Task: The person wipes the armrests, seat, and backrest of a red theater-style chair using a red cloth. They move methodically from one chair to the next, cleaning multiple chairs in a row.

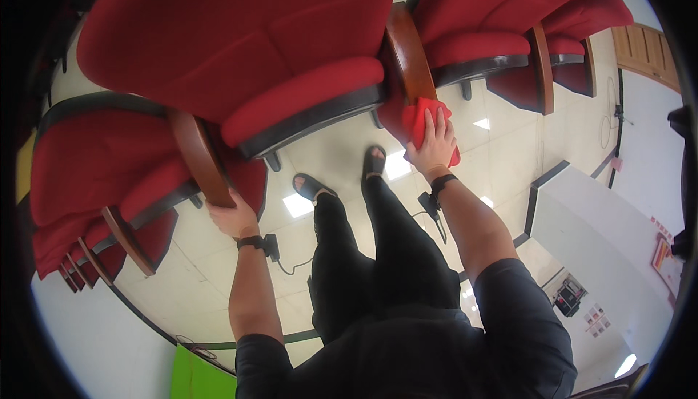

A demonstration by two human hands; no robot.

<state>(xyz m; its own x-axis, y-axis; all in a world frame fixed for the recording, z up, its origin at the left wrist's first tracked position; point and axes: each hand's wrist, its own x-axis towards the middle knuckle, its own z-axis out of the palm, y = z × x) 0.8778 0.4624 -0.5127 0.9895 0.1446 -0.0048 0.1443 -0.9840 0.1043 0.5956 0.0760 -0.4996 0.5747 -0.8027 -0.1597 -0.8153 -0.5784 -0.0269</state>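
My left hand (234, 215) is closed round the front end of a brown wooden armrest (198, 153); its thumb and some fingers are hidden. With my right hand (435, 143) I press a folded red cloth (417, 119) onto the front end of another wooden armrest (408, 54). The fingers lie bent over the cloth, and its lower corner sticks out beside the wrist. Between the two armrests is a red upholstered chair, with a tall backrest (240, 28) and a red seat cushion (305, 97) edged in black.
More red chairs (472, 6) continue the row to the right, and several others (94, 159) curve off to the left. My feet stand on a pale tiled floor (320, 141) before the middle chair. A white wall-like block (603, 232) rises at the right; a green panel (200, 373) is at lower left.
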